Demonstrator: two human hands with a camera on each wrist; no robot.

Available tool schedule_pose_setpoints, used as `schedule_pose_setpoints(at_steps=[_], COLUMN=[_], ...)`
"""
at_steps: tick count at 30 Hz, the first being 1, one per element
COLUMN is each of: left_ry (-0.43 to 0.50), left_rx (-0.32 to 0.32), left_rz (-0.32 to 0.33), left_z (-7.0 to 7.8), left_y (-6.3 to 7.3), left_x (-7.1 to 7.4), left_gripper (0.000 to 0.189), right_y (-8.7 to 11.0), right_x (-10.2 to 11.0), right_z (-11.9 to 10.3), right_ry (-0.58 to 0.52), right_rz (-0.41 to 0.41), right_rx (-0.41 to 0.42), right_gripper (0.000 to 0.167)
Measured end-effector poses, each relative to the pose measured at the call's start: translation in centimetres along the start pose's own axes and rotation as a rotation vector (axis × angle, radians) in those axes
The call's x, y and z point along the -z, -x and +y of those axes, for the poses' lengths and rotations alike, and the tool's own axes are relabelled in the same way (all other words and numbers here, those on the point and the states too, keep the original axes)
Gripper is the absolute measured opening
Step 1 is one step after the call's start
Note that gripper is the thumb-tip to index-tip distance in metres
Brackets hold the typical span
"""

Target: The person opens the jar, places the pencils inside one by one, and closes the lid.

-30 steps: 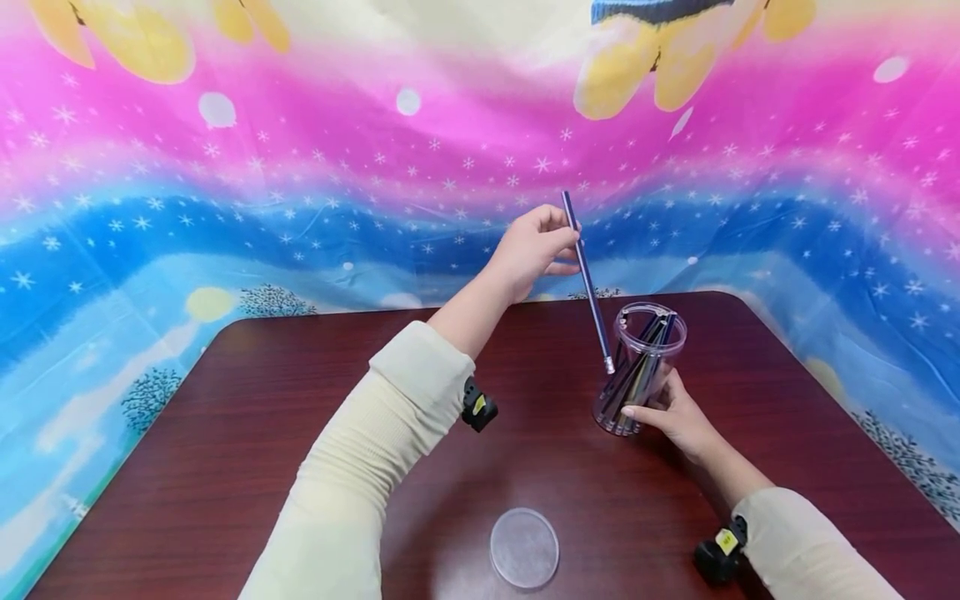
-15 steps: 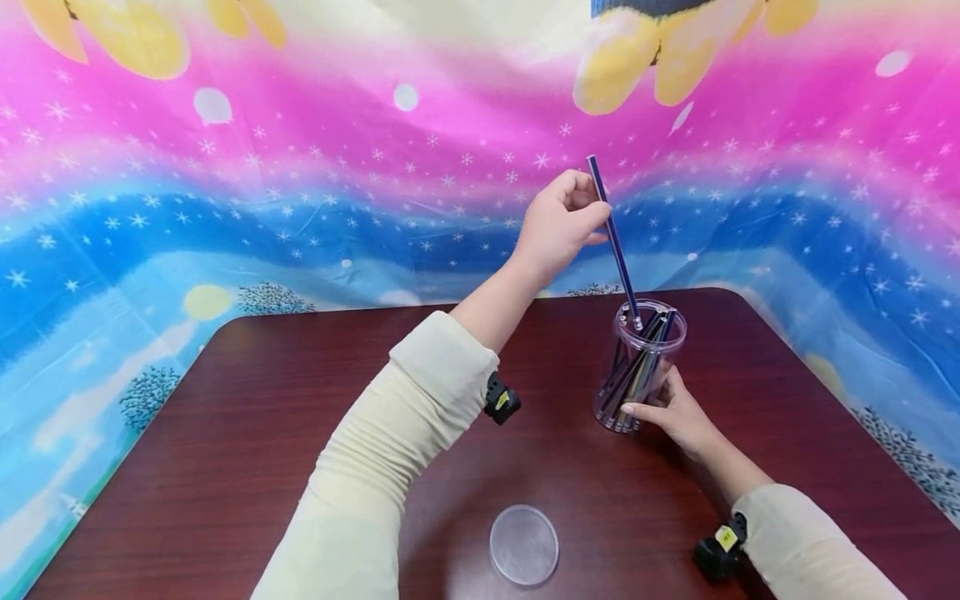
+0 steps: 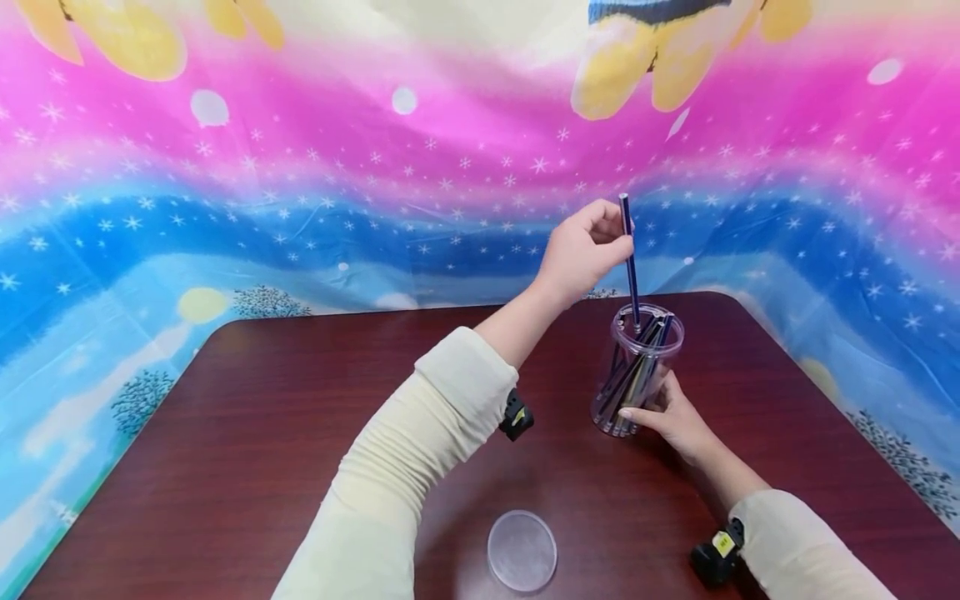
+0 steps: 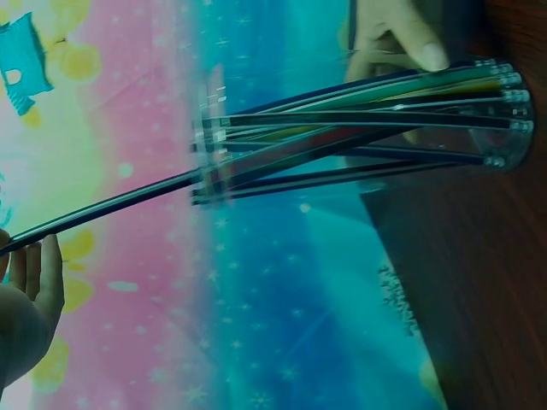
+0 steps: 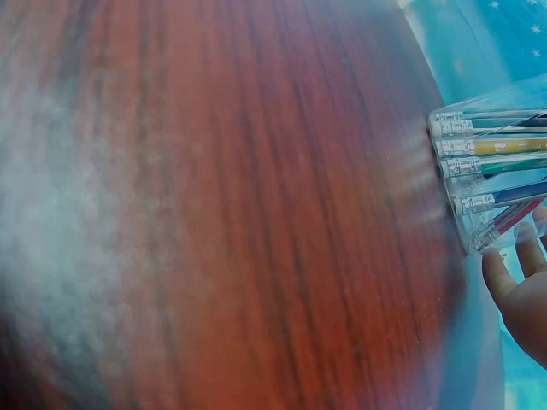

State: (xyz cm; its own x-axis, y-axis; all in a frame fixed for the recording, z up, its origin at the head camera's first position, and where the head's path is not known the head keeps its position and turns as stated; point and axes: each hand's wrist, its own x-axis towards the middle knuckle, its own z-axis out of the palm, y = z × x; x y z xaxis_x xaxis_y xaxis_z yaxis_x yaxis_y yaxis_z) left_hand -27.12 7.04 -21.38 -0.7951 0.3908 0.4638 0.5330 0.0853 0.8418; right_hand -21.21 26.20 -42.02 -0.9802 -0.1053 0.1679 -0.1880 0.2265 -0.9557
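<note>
My left hand [image 3: 588, 254] pinches a dark blue striped pencil [image 3: 630, 258] near its upper end. The pencil stands almost upright, its eraser end inside the mouth of a clear plastic jar [image 3: 647, 346]. Several more pencils lean in the jar, eraser ends down, and the right wrist view shows a yellow pencil [image 5: 513, 146] and a green pencil [image 5: 513, 164] among them. Low on the jar's right side, my right hand [image 3: 675, 421] grips it with the thumb across the front; the other fingers are mostly hidden behind the jar. The jar tilts slightly on the table.
A round clear lid [image 3: 522, 550] lies flat on the dark red wooden table [image 3: 300, 417] near the front. Behind the table hangs a patterned cloth [image 3: 450, 167]. Black wrist cameras sit at both cuffs.
My left hand has moved right with the pencil, rising and then lowering, and the pencil's eraser end has gone from beside the jar into its mouth. My right hand stays on the jar.
</note>
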Motion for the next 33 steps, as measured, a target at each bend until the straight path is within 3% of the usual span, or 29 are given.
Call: schedule_pose_setpoints(at_steps=[5, 18, 33], left_ry=[-0.103, -0.128, -0.026], left_rx=[0.002, -0.093, -0.176], left_rz=[-0.037, -0.106, -0.130], left_z=[-1.5, -5.1, -8.2], left_y=[0.3, 1.5, 3.0], left_x=[-1.0, -3.0, -4.5], left_gripper=[0.015, 0.018, 0.017], right_y=[0.1, 0.1, 0.0], right_x=[-0.1, -0.2, 0.1], right_z=[0.2, 0.2, -0.2], right_ry=[-0.004, -0.002, -0.011], right_rz=[0.011, 0.011, -0.001], right_rx=[0.008, -0.028, -0.010], right_gripper=[0.064, 0.064, 0.065])
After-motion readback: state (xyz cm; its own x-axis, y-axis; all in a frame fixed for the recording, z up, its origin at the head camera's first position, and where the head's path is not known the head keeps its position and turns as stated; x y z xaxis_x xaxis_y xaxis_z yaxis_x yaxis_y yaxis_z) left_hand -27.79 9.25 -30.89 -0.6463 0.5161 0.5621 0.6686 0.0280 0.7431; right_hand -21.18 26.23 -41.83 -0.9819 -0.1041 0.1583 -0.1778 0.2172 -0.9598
